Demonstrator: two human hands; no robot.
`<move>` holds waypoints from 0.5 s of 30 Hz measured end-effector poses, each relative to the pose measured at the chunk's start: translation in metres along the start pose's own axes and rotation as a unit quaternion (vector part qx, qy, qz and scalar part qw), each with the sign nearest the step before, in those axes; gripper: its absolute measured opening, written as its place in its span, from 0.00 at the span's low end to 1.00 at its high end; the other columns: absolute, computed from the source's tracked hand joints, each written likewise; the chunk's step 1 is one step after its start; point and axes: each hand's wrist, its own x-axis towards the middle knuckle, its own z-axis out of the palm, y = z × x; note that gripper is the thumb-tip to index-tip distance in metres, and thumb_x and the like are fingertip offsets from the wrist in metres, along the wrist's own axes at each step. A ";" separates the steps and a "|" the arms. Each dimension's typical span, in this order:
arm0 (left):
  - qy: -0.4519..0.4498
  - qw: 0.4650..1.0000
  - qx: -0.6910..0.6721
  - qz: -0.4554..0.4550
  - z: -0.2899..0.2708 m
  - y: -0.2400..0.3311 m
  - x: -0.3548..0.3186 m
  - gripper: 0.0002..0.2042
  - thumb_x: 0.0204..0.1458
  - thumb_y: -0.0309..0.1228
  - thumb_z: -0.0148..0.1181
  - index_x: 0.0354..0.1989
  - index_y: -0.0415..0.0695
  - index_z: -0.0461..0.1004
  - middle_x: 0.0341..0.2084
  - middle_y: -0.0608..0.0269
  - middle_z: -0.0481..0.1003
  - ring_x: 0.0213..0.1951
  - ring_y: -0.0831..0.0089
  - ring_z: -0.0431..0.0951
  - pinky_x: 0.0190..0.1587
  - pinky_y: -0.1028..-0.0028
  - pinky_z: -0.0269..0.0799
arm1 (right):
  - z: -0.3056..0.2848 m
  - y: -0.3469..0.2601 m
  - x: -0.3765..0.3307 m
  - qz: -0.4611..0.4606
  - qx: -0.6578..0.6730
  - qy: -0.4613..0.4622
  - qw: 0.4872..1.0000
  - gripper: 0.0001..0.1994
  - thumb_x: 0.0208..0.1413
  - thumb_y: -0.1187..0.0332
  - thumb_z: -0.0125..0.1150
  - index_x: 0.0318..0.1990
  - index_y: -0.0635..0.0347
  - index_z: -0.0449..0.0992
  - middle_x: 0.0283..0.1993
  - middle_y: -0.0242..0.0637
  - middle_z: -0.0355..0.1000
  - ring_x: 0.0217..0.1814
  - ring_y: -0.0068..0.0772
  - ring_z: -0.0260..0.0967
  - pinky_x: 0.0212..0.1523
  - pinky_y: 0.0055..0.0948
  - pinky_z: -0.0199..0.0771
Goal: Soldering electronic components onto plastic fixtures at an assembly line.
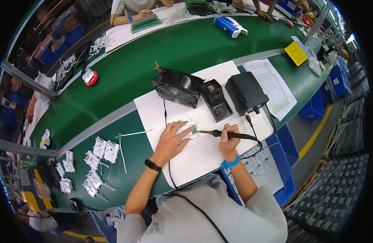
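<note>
My left hand (169, 139) steadies a small white plastic housing (189, 135) on a white board, fingers along its far side and thumb along its near side. At the housing's right end shows a small green circuit board (194, 130). A soldering iron (245, 136) is gripped in my right hand (228, 142), fingers closed round the dark handle. Its tip points left and reaches the circuit board's edge; whether it touches cannot be made out. A black soldering stand (217, 101) and a black box-shaped power unit (246, 92) stand just beyond, with the iron's cable running near them.
A black fan (177, 87) stands on the white sheet (154, 115). Several white housings with wires (110, 152) lie on the green table at left. Papers (271, 87) lie at right, above a blue bin (289, 184). Across the green belt (154, 52), other people work.
</note>
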 end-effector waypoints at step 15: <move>-0.014 1.000 0.025 0.011 0.000 0.006 0.009 0.22 0.53 0.29 0.66 0.59 0.50 0.79 0.59 0.54 0.72 0.58 0.53 0.70 0.61 0.60 0.69 | -0.001 -0.009 0.011 -0.025 -0.024 -0.045 0.998 0.11 0.59 0.72 0.62 0.31 0.61 0.64 0.19 0.33 0.62 0.18 0.22 0.55 0.20 0.27 0.53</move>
